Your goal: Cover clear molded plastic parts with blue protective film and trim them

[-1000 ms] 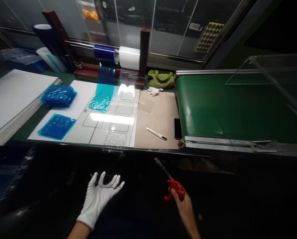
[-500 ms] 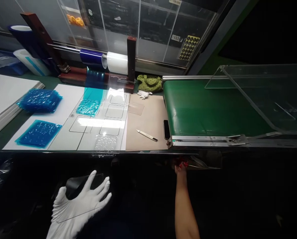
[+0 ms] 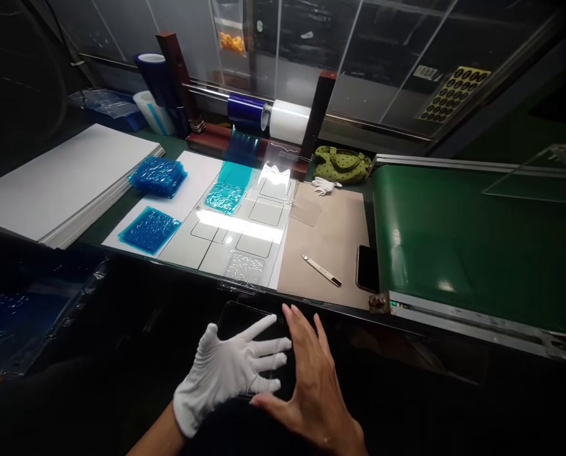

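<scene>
Below the table edge, my left hand point(image 3: 233, 367) wears a white glove and carries a thin clear plastic panel point(image 3: 238, 311), fingers spread against it. The panel is hard to make out against the dark. My bare right hand point(image 3: 314, 380) is curved around the panel's right side, fingertips near its upper edge and thumb near its lower edge. Just above the hands, a bubbly clear sheet point(image 3: 245, 269) lies at the front of an outlined template point(image 3: 188, 250). A white-handled craft knife point(image 3: 321, 270) rests on brown board point(image 3: 344, 221).
Blue film-covered pieces point(image 3: 150, 229) and a thicker blue stack point(image 3: 158, 176) lie left, beside piled white sheets point(image 3: 69, 177). A film roll stand point(image 3: 318, 114) is behind. On the right are a phone point(image 3: 367, 268), a green conveyor belt point(image 3: 454, 234) and a green pouch point(image 3: 342, 164).
The view has swung left. My right hand has come from under the table edge on the right to the panel, letting go of something red. My left hand still carries the panel.
</scene>
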Demonstrator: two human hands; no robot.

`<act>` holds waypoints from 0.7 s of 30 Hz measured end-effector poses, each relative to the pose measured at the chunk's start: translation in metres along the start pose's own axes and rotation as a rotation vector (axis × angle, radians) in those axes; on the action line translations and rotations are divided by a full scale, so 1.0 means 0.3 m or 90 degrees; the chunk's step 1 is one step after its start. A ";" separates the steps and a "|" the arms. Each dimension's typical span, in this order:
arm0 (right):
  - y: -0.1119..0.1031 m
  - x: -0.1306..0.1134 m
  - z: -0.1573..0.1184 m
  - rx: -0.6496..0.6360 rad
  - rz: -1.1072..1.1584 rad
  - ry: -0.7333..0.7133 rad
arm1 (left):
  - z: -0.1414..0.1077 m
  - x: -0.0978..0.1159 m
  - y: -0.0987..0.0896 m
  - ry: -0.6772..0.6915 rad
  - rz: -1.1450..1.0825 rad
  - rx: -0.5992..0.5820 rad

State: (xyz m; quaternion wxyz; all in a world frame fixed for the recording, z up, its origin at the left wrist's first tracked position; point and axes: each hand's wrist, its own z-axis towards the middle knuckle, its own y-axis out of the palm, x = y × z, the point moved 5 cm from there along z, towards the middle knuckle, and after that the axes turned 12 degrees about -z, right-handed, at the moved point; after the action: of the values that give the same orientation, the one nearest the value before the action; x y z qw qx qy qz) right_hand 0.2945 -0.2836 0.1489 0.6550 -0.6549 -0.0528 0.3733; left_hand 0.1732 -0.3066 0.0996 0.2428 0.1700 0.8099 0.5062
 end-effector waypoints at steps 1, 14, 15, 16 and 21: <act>-0.002 -0.022 0.031 -0.018 -0.020 -0.031 | 0.007 0.004 0.009 0.005 -0.002 -0.008; 0.050 -0.096 0.234 -0.110 -0.067 -0.140 | 0.012 0.130 0.058 0.066 -0.045 -0.028; 0.050 -0.100 0.242 -0.105 -0.069 -0.146 | 0.005 0.141 0.060 0.076 -0.046 -0.029; 0.050 -0.102 0.249 -0.102 -0.073 -0.150 | -0.005 0.154 0.061 0.093 -0.047 -0.024; 0.049 -0.111 0.276 -0.105 -0.096 -0.151 | -0.079 0.212 0.033 0.170 -0.057 0.076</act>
State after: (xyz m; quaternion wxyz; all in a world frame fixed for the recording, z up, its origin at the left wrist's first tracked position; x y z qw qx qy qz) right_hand 0.2183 -0.2365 0.1610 0.6141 -0.6520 -0.2092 0.3926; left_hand 0.1077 -0.2868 0.1033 0.1445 0.0792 0.8703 0.4641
